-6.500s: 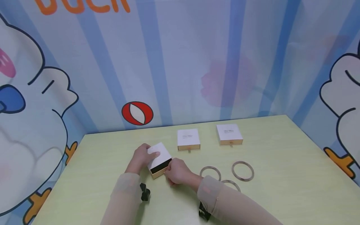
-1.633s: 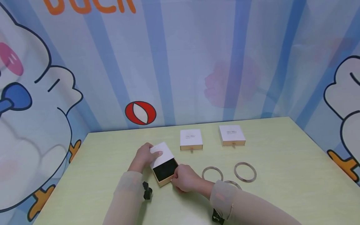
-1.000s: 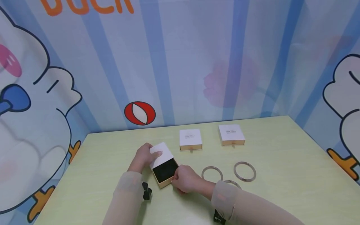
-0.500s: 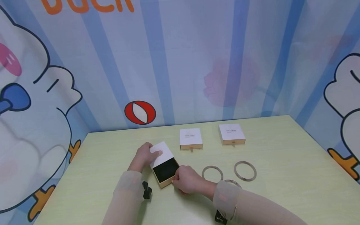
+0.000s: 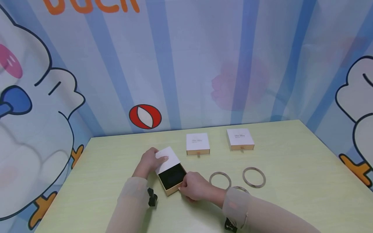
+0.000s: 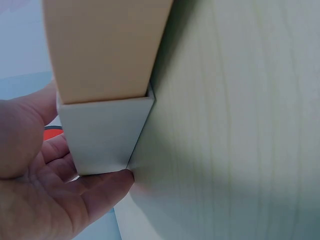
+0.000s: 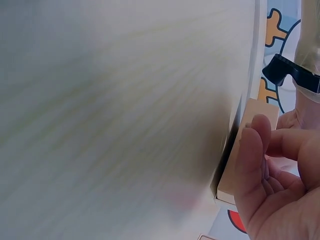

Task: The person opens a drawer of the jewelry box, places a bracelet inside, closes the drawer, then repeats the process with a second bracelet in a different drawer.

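One left hand (image 5: 148, 162): narrow hold on the white cover (image 5: 173, 159) of the open box (image 5: 169, 166), thumb across the top, fingers about its far end. One right hand (image 5: 194, 186): fingers curled in at the front of the drawer (image 5: 174, 190), near right corner; apparently a pinch, exact contact point hidden in both views.

Box position: left of centre on the counter (image 5: 116, 171), between both hands, set at an angle. Drawer drawn out for much of its length, dark lining (image 5: 172, 176) exposed, rear part under the cover.

Next outward, to the right: three pale brown rings, flat on the counter. Left ring (image 5: 220, 173), just beyond the right forearm. Near ring (image 5: 239, 187), partly hidden by the right cuff (image 5: 237, 207); contact with the left ring not tellable. Right ring (image 5: 253, 168), apart from the other two.

Far side: middle closed box (image 5: 197, 140) and right closed box (image 5: 240, 137), white tops with small print, gold-coloured fronts toward the near side. Beyond: striped blue backdrop (image 5: 198, 64).

Progress, as judged: one box of three opened, drawer well out but not free of its cover. Not done: two boxes closed; all three rings outside the boxes.
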`<state>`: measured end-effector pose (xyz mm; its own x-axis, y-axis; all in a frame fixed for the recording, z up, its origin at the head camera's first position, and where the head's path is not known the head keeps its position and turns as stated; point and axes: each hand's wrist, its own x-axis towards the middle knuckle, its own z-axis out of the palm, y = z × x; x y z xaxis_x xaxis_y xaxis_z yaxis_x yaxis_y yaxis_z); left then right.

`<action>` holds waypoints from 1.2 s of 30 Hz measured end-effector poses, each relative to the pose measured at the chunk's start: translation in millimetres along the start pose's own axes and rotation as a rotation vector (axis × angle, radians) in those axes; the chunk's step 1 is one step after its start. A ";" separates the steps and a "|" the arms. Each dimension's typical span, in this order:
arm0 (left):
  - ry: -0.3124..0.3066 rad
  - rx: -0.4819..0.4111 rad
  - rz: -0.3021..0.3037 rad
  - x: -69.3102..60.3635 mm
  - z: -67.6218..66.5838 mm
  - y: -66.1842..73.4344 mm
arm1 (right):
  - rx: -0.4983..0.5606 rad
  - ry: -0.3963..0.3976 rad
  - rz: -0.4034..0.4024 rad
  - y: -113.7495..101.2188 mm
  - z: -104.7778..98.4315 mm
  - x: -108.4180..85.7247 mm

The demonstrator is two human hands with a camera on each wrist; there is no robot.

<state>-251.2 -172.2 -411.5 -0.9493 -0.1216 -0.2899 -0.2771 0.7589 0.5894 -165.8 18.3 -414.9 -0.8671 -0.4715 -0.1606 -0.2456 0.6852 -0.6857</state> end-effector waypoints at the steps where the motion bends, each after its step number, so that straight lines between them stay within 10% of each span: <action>1: 0.000 0.001 0.000 0.2 0.1 -0.1 | 0.003 -0.004 0.004 0.1 -0.4 -0.3; 36: -0.003 0.020 0.009 0.5 -0.6 -0.2 | -0.114 0.089 -0.033 7.1 -25.2 -9.8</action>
<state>-251.7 -172.9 -411.3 -0.9512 -0.1128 -0.2874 -0.2658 0.7727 0.5765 -170.0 41.8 -400.2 -0.8915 -0.4473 -0.0716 -0.3183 0.7311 -0.6034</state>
